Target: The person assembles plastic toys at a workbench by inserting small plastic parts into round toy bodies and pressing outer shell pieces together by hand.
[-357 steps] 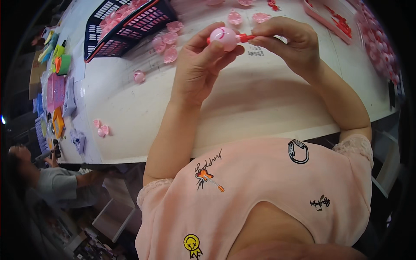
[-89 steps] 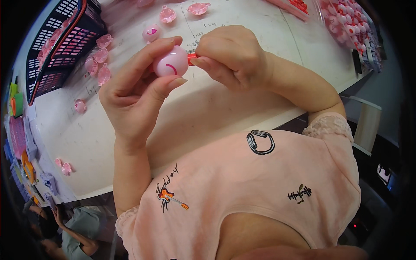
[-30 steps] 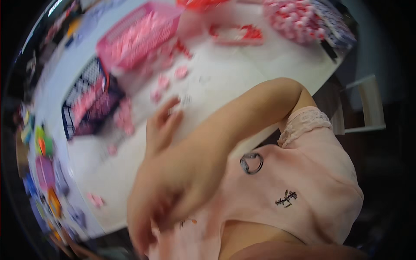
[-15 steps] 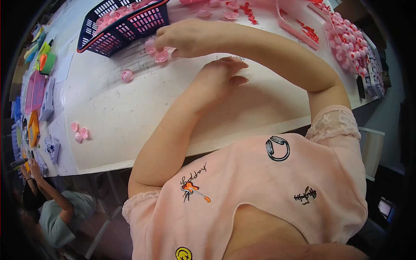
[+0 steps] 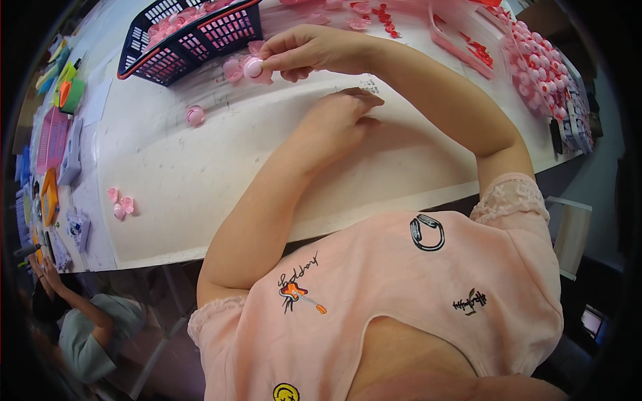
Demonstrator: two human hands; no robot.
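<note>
Dark handwriting (image 5: pixel 370 87) marks the table (image 5: pixel 401 160) near the hands (image 5: pixel 340 123).

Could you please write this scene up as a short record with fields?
Right hand: pinching a pale pink ball near the basket
Left hand: thumb and fingers apart; palm hidden, no object visible
Navy basket: holds translucent pink pieces
Table, left: one separate pink ball
Upper right: pink tray with red pieces, beside piled pink-and-white balls
Lower left: co-worker in a grey-green top
</note>
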